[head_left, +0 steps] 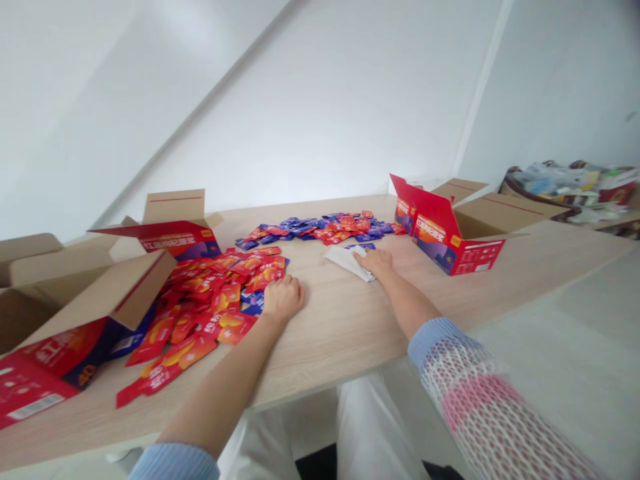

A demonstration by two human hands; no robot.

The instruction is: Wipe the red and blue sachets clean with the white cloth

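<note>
My left hand (284,298) rests on the table in a loose fist at the right edge of a heap of red sachets (215,303). Its fingers curl under, so whatever may be inside them is hidden. A blue packet (254,303) lies beside that hand among the red ones. Farther right, my right hand (376,260) grips the right end of a folded white wipe (347,261), which lies flat on the tabletop; cloth or paper, I cannot tell. Just behind these fingers is a small blue sachet (361,247).
Mixed blue and red sachets (320,228) spread along the back of the table (330,333). Open red cartons stand at left (55,373), left rear (175,240) and right (445,243). A cluttered surface with plastic bags (560,183) is at far right.
</note>
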